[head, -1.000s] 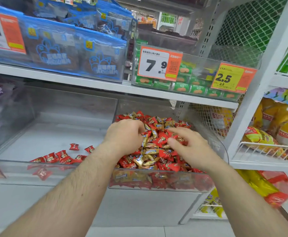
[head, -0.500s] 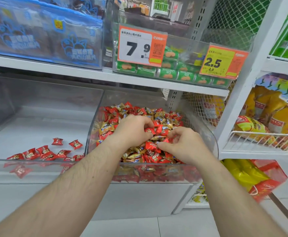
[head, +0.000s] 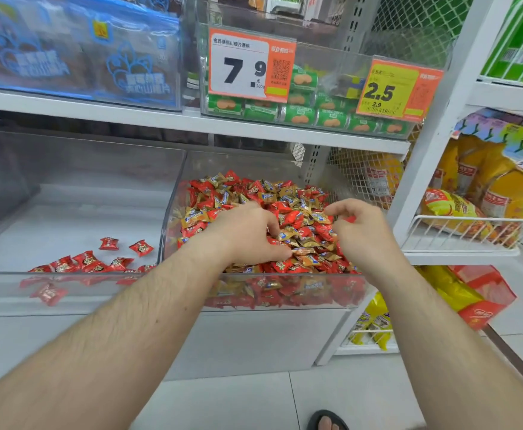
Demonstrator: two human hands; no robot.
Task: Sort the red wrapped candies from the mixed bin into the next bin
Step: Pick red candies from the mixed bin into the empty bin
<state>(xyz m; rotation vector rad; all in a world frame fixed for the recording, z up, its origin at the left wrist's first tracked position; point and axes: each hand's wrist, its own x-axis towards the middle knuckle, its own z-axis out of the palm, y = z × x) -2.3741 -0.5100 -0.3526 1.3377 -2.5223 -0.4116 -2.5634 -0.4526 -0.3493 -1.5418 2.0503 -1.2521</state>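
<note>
Pinched between the thumb and curled fingers of the right hand (head: 362, 234) is a red wrapped candy (head: 349, 219), held just above the heap at about 3 o'clock in the mixed bin (head: 285, 293). Curled into the pile at the heap's centre, the left hand (head: 247, 234) has its fingertips buried among red and gold wrappers; whether it has hold of one cannot be told. At 9 o'clock, the next bin (head: 67, 283) holds a few sorted red candies (head: 86, 262) near its front wall.
</note>
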